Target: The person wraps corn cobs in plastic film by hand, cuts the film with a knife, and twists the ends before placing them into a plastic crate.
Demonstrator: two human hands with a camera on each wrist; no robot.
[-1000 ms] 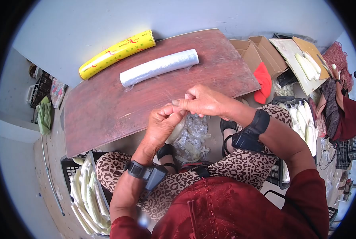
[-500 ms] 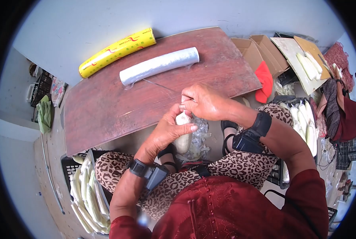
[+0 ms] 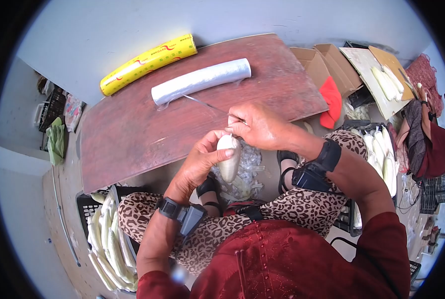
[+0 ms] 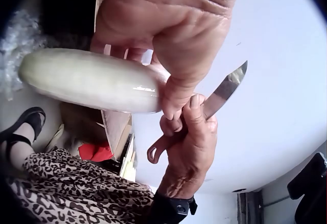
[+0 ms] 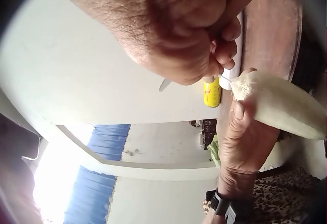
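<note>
A pale oblong vegetable (image 3: 229, 158) is gripped near its upper end by my left hand (image 3: 208, 151), over my lap at the table's near edge. My right hand (image 3: 254, 127) is at the vegetable's tip and pinches a twisted wisp of clear film there. That hand also holds a small knife (image 4: 225, 88), whose thin blade (image 3: 205, 104) points away toward the film roll. The left wrist view shows the vegetable (image 4: 87, 81) lying across my left hand (image 4: 168, 25), with my right hand (image 4: 191, 132) below it. The right wrist view has my right hand (image 5: 179, 35) above the vegetable's tip (image 5: 245, 83).
On the brown wooden table (image 3: 132, 139) lie a roll of clear film (image 3: 200, 80) and a yellow boxed roll (image 3: 147, 62). Film scraps (image 3: 250, 167) are piled by my feet. Crates of pale vegetables stand at the left (image 3: 110, 244) and right (image 3: 381, 154). Cardboard boxes (image 3: 327, 65) and a red cloth (image 3: 329, 102) are beyond.
The vegetable has come out from behind my hands and now hangs below them. My left hand shifted its grip on it. The right hand stayed at the tip, and the knife blade came into sight.
</note>
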